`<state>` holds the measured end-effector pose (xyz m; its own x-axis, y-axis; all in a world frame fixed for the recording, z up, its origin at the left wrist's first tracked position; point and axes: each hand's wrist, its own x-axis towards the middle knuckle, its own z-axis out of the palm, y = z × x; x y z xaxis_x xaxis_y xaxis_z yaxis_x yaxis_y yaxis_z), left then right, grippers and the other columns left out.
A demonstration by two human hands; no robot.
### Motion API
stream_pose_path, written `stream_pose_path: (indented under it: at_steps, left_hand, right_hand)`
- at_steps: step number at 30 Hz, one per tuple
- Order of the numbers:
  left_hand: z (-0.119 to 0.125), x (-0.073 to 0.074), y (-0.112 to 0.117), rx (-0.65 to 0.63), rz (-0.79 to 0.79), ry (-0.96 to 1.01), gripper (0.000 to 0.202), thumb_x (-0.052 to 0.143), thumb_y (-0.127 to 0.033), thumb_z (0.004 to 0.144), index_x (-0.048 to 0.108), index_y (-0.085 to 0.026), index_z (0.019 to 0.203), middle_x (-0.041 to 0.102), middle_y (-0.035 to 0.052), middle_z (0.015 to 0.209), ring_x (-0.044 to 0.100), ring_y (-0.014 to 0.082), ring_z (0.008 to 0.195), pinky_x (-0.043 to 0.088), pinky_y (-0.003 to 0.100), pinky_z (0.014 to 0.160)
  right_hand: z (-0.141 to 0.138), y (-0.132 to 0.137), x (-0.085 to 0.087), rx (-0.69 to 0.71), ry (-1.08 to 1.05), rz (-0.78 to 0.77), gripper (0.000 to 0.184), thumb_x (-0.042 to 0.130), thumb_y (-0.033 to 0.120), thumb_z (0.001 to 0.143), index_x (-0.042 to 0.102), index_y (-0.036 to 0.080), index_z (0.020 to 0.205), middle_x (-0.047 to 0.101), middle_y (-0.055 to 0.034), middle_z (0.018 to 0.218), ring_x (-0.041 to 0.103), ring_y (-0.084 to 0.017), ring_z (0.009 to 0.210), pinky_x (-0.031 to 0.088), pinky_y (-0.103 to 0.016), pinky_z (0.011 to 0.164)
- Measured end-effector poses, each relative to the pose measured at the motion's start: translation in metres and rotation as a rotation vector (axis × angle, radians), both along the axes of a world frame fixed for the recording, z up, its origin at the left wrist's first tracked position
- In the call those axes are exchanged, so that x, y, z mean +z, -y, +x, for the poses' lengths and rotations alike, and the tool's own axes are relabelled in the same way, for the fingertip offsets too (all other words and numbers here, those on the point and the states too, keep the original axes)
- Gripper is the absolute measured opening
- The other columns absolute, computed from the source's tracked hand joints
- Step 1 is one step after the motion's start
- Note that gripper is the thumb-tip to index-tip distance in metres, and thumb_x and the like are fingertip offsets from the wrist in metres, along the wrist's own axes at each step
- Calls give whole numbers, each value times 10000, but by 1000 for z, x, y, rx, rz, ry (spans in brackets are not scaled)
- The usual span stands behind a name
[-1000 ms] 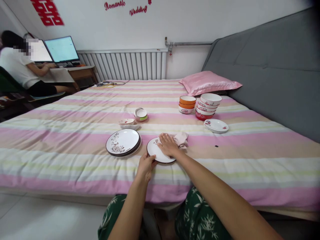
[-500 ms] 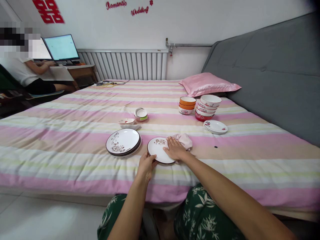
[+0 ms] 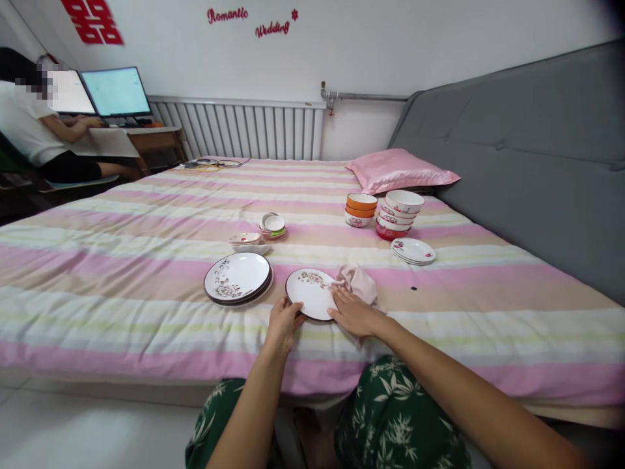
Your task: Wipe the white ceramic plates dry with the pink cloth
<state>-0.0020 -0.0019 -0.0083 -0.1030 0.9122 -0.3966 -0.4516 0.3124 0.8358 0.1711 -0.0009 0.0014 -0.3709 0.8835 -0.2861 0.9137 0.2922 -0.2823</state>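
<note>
Since 0.5 s ago, right hand (image 3: 355,314) has slid off the plate's centre to its rim at 3 o'clock, dragging the pink cloth (image 3: 360,283) w/ it; cloth now bunches above and under the palm.

Left hand (image 3: 284,321) pinches the small plate (image 3: 310,293) at 7 o'clock, thumb on top, fingers curled under the edge — closed grip on the rim. Right-hand grip is flat, fingers spread, pressing cloth to the bed (image 3: 122,260); it grasps nothing firmly.

Writing: red wall letters (image 3: 249,19) read "Romantic Wedding"; red paper-cut at top left is cut off by the frame. Monitor (image 3: 116,91) text too small to read.

Plate is glossy white ceramic, round, dark rim, brown floral print at 12 o'clock. At its 9 o'clock, a stack of larger plates (image 3: 237,278), same pattern. Bowls (image 3: 385,210) at 1 o'clock, orange and white, stacked. Bed cover is soft, striped pink/green/cream. Cloth's far end hidden under the right hand.
</note>
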Motion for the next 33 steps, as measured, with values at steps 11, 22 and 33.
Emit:
stream_pose_path:
  at_steps: [11, 22, 33]
  left_hand:
    - [6, -2, -2, 80, 29, -79, 197, 536, 17, 558, 620, -82, 705, 613, 45, 674, 571, 119, 589, 507, 221, 527]
    - [11, -1, -4, 190, -10, 39, 140, 543, 22, 570, 538, -104, 631, 554, 1, 572, 531, 83, 506, 513, 221, 527]
    - [-1, 8, -12, 161, -119, 210, 221, 468, 71, 626, 531, -122, 715, 589, 22, 644, 585, 103, 569, 533, 211, 547]
  right_hand:
    - [50, 17, -15, 173, -253, 123, 626, 205, 445, 907, 82, 115, 1424, 107, -85, 1494, 86, -181, 1374, 114, -394, 1122]
    - [54, 6, -51, 30, -170, 271, 693, 252, 452, 880, 45, 66, 1418, 78, -125, 1494, 107, -224, 1370, 150, -408, 1115]
    - [47, 2, -41, 7, -150, 207, 717, 315, 407, 860, 79, 4, 1404, 75, -166, 1488, 89, -264, 1369, 113, -403, 1119]
